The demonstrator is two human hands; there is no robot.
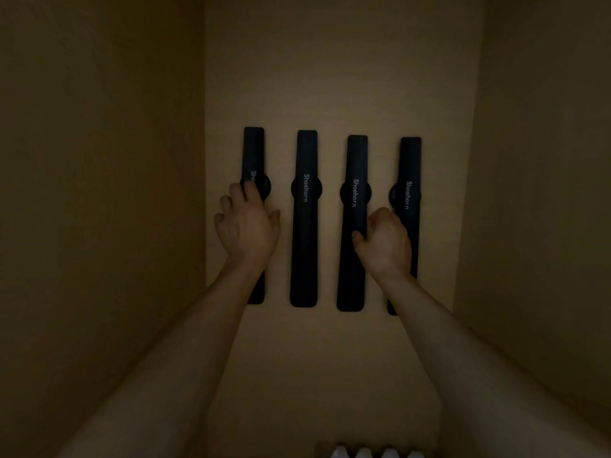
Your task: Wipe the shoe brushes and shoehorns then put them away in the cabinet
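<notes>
The left hand is touching the outermost shoehorn with relaxed fingers. The right hand is curling its fingers, thumb touching the shoehorn beside it; whether it grips anything is unclear.

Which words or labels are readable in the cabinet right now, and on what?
"Sho", rest hidden by the left hand: first shoehorn
"Shoehorn": second shoehorn
"Shoehorn": third shoehorn
"Shoehorn": fourth shoehorn, beside the right hand
No other text shows.

Left hand hides leftmost shoehorn lettering, middle
</notes>
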